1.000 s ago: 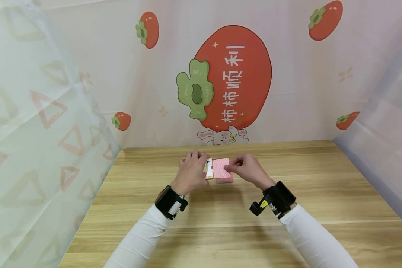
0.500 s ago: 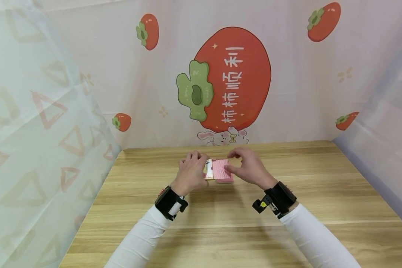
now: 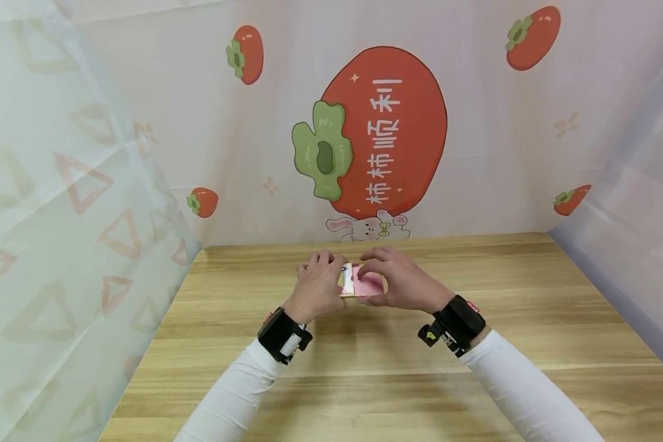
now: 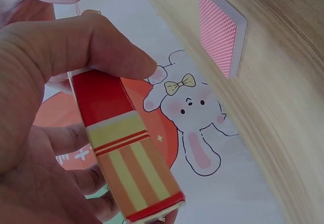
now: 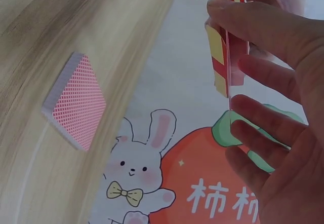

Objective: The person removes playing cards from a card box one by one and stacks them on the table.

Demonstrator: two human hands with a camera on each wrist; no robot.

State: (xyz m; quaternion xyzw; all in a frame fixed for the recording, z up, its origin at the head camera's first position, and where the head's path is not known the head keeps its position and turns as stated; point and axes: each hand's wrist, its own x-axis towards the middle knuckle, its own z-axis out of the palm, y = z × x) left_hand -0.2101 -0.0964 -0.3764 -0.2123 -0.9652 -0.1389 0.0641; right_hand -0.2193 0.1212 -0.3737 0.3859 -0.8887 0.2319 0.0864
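Note:
My left hand (image 3: pixel 317 285) grips a playing card box (image 4: pixel 126 148), red and yellow with orange stripes, between thumb and fingers. From its right end a pink-backed playing card (image 3: pixel 367 281) sticks out, seen edge-on as a thin line in the right wrist view. My right hand (image 3: pixel 400 282) holds this card, thumb near the box and fingertips against the card's side. An open flap (image 5: pixel 216 57) of the box hangs beside the card. Below, a deck of pink-backed cards (image 5: pixel 81 105) rests on the table; in the head view the card and right hand largely hide it.
The wooden table (image 3: pixel 331 380) stretches around the hands. Behind it hangs a white cloth (image 3: pixel 492 153) printed with persimmons and a rabbit. Cloth side walls (image 3: pixel 61 215) border the left and right.
The right hand let go of the card's right edge, spread its fingers, then moved left over the card and took hold again nearer the box. The left hand and box stayed put.

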